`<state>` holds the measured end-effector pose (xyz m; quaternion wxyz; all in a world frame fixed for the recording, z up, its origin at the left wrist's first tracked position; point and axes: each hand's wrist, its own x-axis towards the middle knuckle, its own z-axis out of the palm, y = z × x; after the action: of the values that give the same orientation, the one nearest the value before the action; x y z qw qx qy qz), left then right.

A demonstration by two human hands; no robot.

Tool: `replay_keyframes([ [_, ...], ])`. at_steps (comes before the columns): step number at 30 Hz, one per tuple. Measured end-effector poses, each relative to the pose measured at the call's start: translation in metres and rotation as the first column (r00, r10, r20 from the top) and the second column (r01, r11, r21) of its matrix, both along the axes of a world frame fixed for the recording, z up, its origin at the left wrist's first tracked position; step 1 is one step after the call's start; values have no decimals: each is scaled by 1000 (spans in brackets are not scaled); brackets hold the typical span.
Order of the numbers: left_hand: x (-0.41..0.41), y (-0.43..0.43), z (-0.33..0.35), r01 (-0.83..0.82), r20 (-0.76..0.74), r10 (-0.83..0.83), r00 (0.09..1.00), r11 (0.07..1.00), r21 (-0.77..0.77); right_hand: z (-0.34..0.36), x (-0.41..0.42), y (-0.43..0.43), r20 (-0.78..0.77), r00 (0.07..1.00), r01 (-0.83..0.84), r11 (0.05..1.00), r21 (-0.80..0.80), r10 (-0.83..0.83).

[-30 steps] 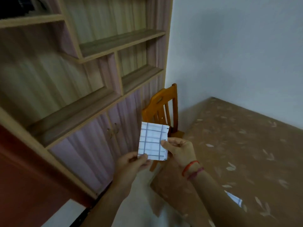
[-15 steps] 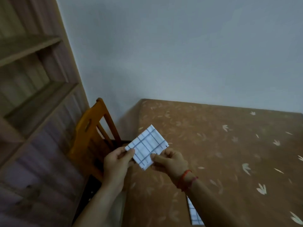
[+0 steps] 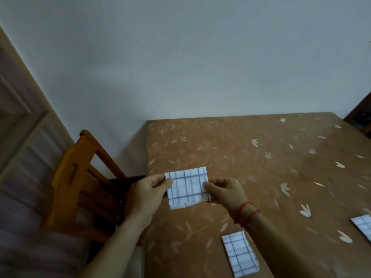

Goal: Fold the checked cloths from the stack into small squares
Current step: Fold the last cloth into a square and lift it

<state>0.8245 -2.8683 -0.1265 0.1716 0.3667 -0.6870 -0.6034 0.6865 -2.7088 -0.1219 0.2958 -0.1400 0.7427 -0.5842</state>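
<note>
On the near part of the brown leaf-patterned table [image 3: 241,149], a folded white cloth with blue checks [image 3: 240,255] is laid flat. A second checked cloth [image 3: 362,227] is cut off at the table's right. Above the table's left edge, a small folded checked square [image 3: 187,187] is pinched at its sides by the left hand [image 3: 147,194] and right hand [image 3: 226,192]. An orange wooden chair [image 3: 80,177] is seen, blurred, left of the table.
</note>
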Motion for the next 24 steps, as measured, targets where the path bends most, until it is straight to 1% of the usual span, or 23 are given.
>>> replay_keyframes([
  [3, -13, 4, -8, -30, 12, 29, 1000, 995, 92, -8, -14, 0, 15, 997, 82, 996, -19, -82],
  [5, -21, 8, -14, -58, 12, 57, 998, 991, 118, -15, -25, -1, 33, 994, 109, 994, -9, -108],
  [7, -29, 9, -21, -78, 17, 77, 997, 992, 102, -22, -36, -3, 30, 994, 102, 995, 21, -102],
  [9, -41, 6, -30, -89, 34, 87, 996, 993, 81, -31, -47, -8, -7, 996, 87, 995, 46, -87],
  [12, -65, -4, -47, -98, 83, 93, 992, 994, 52, -52, -70, -20, -78, 995, 75, 986, 146, -64],
  [15, -92, -20, -63, -95, 115, 94, 989, 995, 6, -77, -98, -36, -117, 993, 52, 973, 227, -26],
  [17, -111, -34, -75, -96, 140, 97, 985, 995, -14, -92, -117, -49, -151, 988, 68, 961, 269, -27],
  [20, -135, -57, -95, -130, 165, 132, 977, 991, -20, -114, -139, -72, -185, 982, 77, 950, 303, -20],
  [24, -159, -83, -128, -148, 208, 158, 965, 987, -64, -145, -158, -99, -169, 985, 27, 936, 350, 35],
])
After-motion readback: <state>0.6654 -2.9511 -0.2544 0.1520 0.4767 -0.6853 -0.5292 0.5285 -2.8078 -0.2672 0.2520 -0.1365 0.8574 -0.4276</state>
